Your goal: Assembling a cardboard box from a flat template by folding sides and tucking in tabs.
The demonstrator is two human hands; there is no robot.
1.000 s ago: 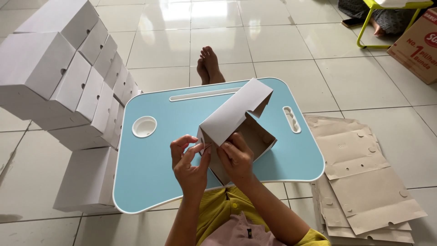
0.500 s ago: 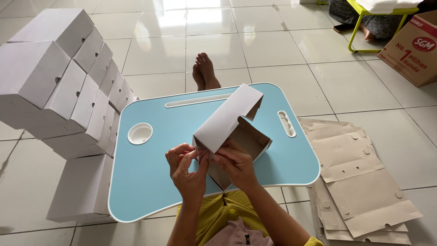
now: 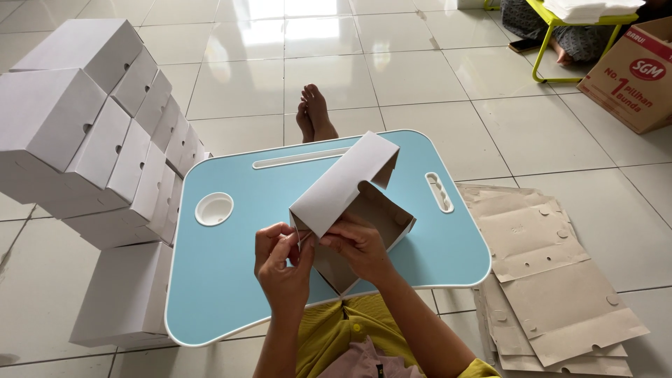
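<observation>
Both hands have drawn closer at the near corner of the cardboard box (image 3: 350,203) on the blue surface (image 3: 231,280), left hand (image 3: 282,262) and right hand (image 3: 360,246) fingers pinching its flap.

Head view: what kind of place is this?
Probably a room in a home used for box folding. The person sits on a white tiled floor at a low blue lap table, with stacked white boxes on one side and flat cardboard sheets on the other.
</observation>
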